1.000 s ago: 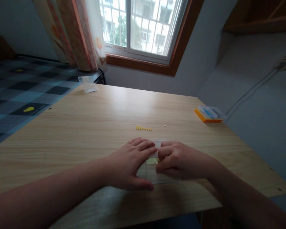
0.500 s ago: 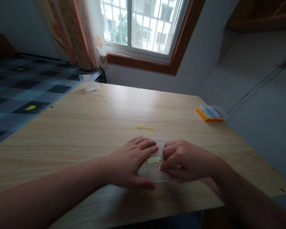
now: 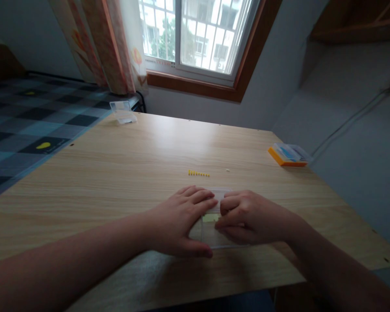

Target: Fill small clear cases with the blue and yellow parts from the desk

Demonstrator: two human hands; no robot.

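Observation:
A clear shallow plastic case [image 3: 227, 247] lies on the table under both of my hands. My left hand [image 3: 182, 221] rests on its left side, fingers stretched out and thumb spread towards the near edge. Inside the case is a pale yellow-green strip [image 3: 210, 218], partly covered by my right hand. My right hand [image 3: 247, 216] is closed in a pinch over the right part of the case, its fingertips low beside the strip. Whatever those fingertips hold is hidden. Beyond the case stands a row of tiny yellow pieces [image 3: 198, 173], and a small whitish piece [image 3: 227, 170] lies to their right.
On the wooden table [image 3: 133, 151], an open clear plastic box [image 3: 122, 112] sits at the far left corner. An orange-edged case with a clear lid [image 3: 289, 156] lies by the right wall. A bed with a checked cover [image 3: 35, 117] adjoins the left side.
My right fingertips have shifted slightly left and up towards the strip. A small white bit visible at them before is now out of sight. My left hand stays in place.

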